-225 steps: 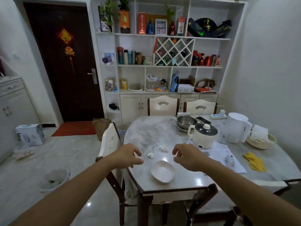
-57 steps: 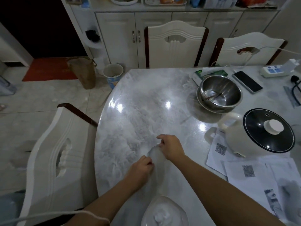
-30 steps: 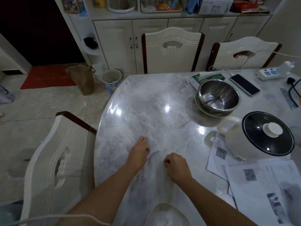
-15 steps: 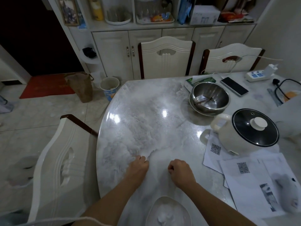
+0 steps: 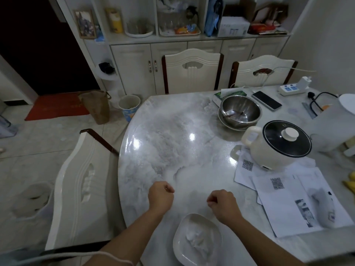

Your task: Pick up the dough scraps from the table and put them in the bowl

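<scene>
Curled fingers hide what both hands hold; the bowl is cut off below

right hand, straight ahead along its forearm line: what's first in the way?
Nothing close, as far as one view shows. The right hand points up-left over the bare floured table. The steel bowl lies right of that line; depth unclear.

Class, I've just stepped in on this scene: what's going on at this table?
A person is clearing dough from a floury marble table. Both hands are curled into loose fists just above the tabletop, the left hand and the right hand, either side of a swept patch. Whether either fist holds a scrap cannot be seen. A white bowl sits at the near edge below them with pale dough already in it. No loose scraps are visible on the table.
</scene>
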